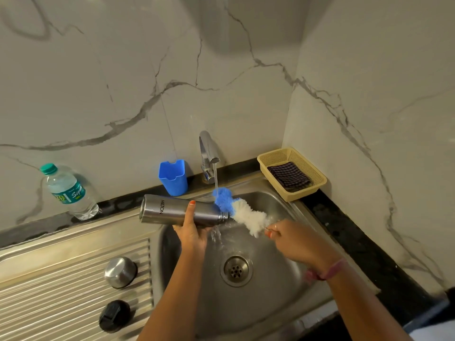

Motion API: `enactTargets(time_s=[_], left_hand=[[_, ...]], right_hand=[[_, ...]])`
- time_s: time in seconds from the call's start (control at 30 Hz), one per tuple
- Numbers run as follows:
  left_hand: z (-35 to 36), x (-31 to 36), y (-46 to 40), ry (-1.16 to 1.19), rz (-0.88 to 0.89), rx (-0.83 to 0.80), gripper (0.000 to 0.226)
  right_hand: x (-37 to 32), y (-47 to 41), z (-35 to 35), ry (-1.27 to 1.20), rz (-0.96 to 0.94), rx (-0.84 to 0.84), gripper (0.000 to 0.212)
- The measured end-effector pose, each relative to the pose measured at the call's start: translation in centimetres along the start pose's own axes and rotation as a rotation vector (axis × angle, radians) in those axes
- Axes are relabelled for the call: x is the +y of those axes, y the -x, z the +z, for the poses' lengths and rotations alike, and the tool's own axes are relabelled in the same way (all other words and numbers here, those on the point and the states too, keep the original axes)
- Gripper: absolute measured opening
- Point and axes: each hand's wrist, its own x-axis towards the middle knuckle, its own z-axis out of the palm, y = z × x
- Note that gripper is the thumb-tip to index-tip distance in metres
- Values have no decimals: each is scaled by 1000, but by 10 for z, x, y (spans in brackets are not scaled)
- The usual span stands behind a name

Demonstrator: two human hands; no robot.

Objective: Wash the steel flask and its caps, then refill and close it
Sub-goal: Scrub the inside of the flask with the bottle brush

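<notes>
My left hand [190, 232] grips the steel flask [170, 210] from below and holds it on its side over the sink [275, 291], mouth pointing right. My right hand [293, 239] pinches the wire handle of a blue-and-white bottle brush [242, 210], whose bristles lie outside the flask, just past its mouth, under the running water. The tap [208, 156] pours a stream onto the brush's blue tip. A steel cap [120, 271] and a black inner cap [114, 316] sit on the ribbed drainboard [61, 291] to the left.
A plastic water bottle [70, 193] with a green cap stands at the back left of the counter. A blue plastic cup [173, 177] stands beside the tap. A beige basket [315, 178] holding a dark checked cloth sits in the right corner. Marble walls close in behind and right.
</notes>
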Motion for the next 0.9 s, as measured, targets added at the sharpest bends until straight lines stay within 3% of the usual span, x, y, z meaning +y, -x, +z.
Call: enactTargets(time_s=[0.37, 0.5, 0.6, 0.73, 0.9], left_hand=[[4, -5, -4, -1, -11, -47, 58], [1, 0, -4, 10, -4, -26, 76], [-1, -2, -3, 52, -32, -22, 77], [1, -9, 0, 41, -43, -41, 66], [0, -5, -3, 31, -18, -62, 58]], right_hand=[[-1, -15, 10, -60, -17, -12, 30], [15, 6, -15, 12, -6, -73, 29], [14, 0, -14, 11, -15, -32, 29], [-1, -20, 14, -79, -63, 38, 33], [5, -11, 0, -68, -39, -14, 31]])
